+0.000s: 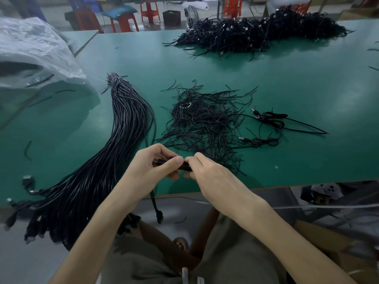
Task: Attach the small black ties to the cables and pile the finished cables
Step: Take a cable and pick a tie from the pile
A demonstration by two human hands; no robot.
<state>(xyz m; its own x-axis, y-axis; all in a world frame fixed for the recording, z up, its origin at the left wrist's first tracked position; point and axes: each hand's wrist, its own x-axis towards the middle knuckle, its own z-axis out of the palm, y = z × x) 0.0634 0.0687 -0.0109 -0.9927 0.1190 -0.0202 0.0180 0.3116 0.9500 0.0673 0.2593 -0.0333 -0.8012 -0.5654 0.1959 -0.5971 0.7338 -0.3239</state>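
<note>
Both of my hands are closed on the work. The left hand (151, 162) curls its fingers and thumb around a short folded black cable (185, 167), and the right hand (207, 174) pinches the same cable at its other end, just above the near edge of the matte green counter (307, 89). I cannot tell whether a tie is already around it.

The main risk, as I judge it, is the fold springing open if either pinch loosens before the tie is twisted tight. One end with a black moulded plug (159, 215) hangs below the counter edge, and its weight could pull the loops out. Reaching into the tangled heap of thin black wire ties (205, 124) just beyond my hands could also drag several out at once. The long tied bundle of unfinished black cables (114, 144) on my left overhangs the edge and might slide off.

Two tied black cable coils (270, 119) lie to the right of the heap. A large mound of finished black cables (256, 33) sits at the far side, well apart. A crumpled white plastic sack (34, 52) rests on the counter's far left. Beyond stand red plastic stools (149, 9) on a grey floor, in what looks like a workshop.
</note>
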